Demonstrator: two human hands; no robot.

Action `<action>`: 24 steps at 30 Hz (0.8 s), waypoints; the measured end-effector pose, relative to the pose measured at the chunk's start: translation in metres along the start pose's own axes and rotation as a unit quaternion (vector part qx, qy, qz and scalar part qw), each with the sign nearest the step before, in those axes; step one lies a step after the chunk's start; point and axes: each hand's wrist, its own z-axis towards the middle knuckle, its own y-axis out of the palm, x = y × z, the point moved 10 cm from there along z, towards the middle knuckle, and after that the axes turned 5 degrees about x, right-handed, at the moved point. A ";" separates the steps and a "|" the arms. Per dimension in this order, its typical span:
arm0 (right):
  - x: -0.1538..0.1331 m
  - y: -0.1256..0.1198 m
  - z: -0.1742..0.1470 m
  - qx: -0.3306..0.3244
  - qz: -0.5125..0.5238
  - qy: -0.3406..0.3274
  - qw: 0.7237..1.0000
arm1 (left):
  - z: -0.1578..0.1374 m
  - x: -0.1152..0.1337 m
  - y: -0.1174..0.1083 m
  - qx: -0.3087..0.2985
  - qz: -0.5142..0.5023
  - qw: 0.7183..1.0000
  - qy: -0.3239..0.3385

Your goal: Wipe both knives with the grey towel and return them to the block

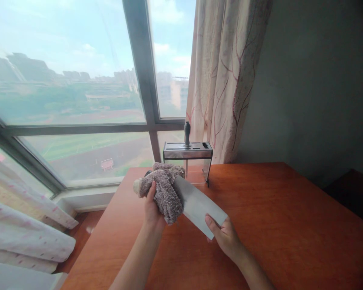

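Note:
My left hand (154, 211) is closed round a bunched, fluffy grey-brown towel (166, 193), its thumb pressed on top. A broad, flat, pale metal blade, like that of a cleaver (196, 203), slants down to the right out of the towel. The towel covers its other end, so I cannot see the handle clearly. My right hand (225, 235) pinches the blade's lower right end, thumb on the upper face and fingers underneath. Both hands are held above the wooden table (260, 209).
Behind the towel stands a knife holder (187, 153) with a metal top and clear sides; a grey handle (186, 133) sticks up from it. Windows (78, 100) and a patterned curtain (220, 80) rise beyond the table. More curtain fabric (27, 225) hangs at left.

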 end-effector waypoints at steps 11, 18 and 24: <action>0.008 -0.005 0.002 0.062 0.011 -0.010 0.998 | -0.036 -0.080 -0.001 -0.070 0.115 0.982 -0.136; 0.001 -0.010 0.003 0.044 0.021 -0.017 0.999 | -0.041 -0.086 0.001 -0.076 0.145 0.979 -0.122; -0.004 -0.010 0.005 0.023 -0.016 -0.006 1.000 | -0.025 -0.057 -0.002 -0.052 0.156 0.984 -0.062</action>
